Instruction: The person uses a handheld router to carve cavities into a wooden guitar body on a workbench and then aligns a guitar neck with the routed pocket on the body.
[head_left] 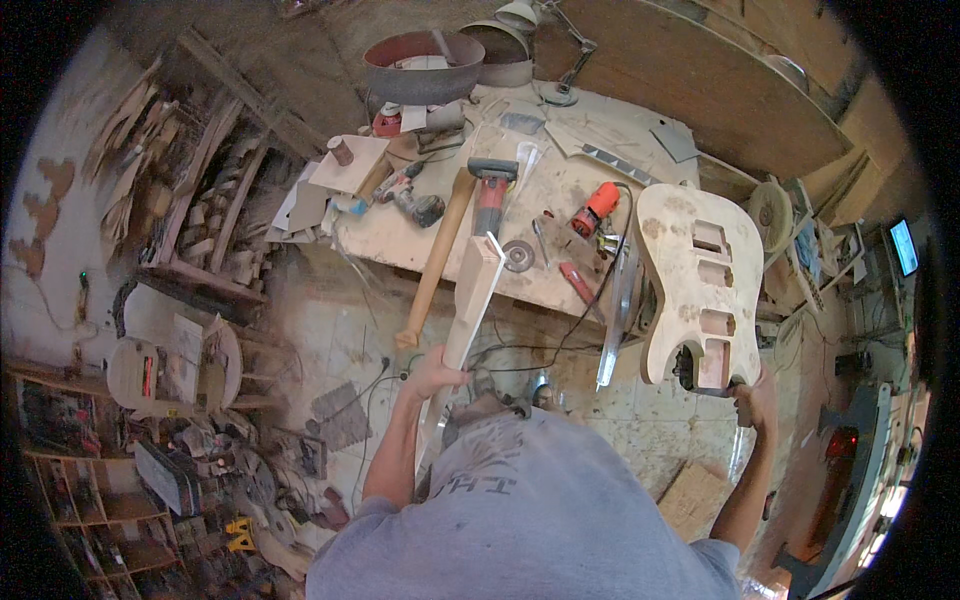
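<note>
Here's the left hand [440, 372], out ahead of the torso at the end of a forearm that slants up and inward, the wrist bent toward the middle. Its fingers are closed around a long wooden piece [472, 308], gripping it below its middle. The broader end rises up and away from the fist, angled over the near side of the workbench [398, 238]; the narrower end runs down past the hand toward the shirt [530, 500].

Over to the right hand [755, 402], and that arm is held well out to the side, elbow bent, forearm climbing almost straight up. The fingers are curled in on the lower right corner of a pale guitar body [712, 298], pinching it at the edge; the fingertips are partly hidden, so how far they wrap round, I cannot tell. The body stands up beyond the hand, its cut-outs facing the wearer, its wide end farthest off.

Between the two pieces, on the bench, sit an orange power tool [597, 206] and a round disc [518, 256], well apart from both hands.
</note>
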